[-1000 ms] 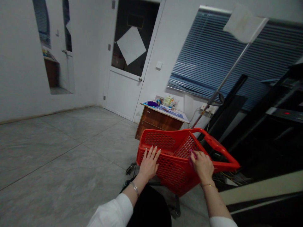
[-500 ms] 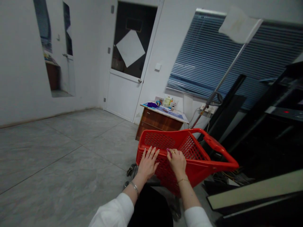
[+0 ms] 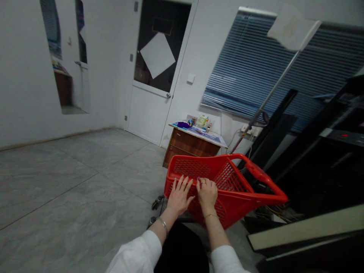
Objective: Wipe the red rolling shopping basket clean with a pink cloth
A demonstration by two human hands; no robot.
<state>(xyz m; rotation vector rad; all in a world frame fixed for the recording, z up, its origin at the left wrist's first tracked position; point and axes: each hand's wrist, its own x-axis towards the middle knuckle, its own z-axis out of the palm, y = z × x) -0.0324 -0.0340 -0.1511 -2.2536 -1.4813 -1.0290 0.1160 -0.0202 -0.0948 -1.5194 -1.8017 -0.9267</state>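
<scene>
A red plastic shopping cart with perforated basket walls stands right in front of me. My left hand rests on its near rim at the left end, fingers spread and stretched out. Close beside it, my right hand is closed at the same rim. A bit of purple-pink shows at its fingertips; what it is, I cannot make out. The cart's red handle lies to the right, apart from both hands.
Behind the cart stands a brown drawer cabinet with a purple cloth and small items on top. Cart wheels show at lower left. Dark equipment and a pale-edged panel crowd the right. A white door is at the back.
My right hand has slid left along the cart's rim, closer to my left hand. The left hand stays at nearly the same spot on the rim.
</scene>
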